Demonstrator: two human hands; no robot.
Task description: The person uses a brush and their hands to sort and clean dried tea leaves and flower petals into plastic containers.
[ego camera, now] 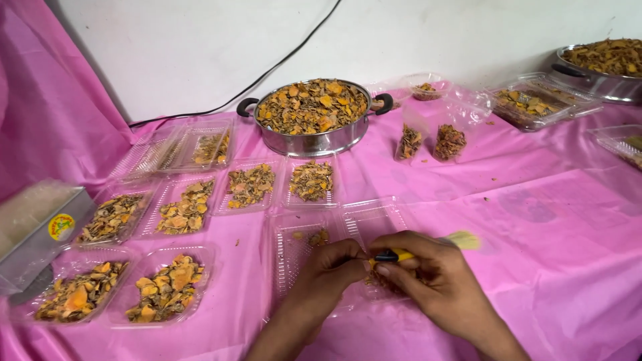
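My right hand [431, 277] grips a small yellow tool with a black tip [394, 255] over an open clear plastic tray [294, 251] that lies on the pink tablecloth. My left hand [328, 271] meets the tool's black tip with pinched fingers; whether it holds anything of its own is hidden. A few orange-brown dried chips [317, 236] lie in the tray's far part. What sits under my hands in the tray is covered.
A steel pot [314, 142] heaped with dried chips stands at the back centre. Several filled clear trays [187, 207] lie to the left, two small filled bags [449, 142] at right, a second pot [605, 83] far right, a grey box [40, 234] at left.
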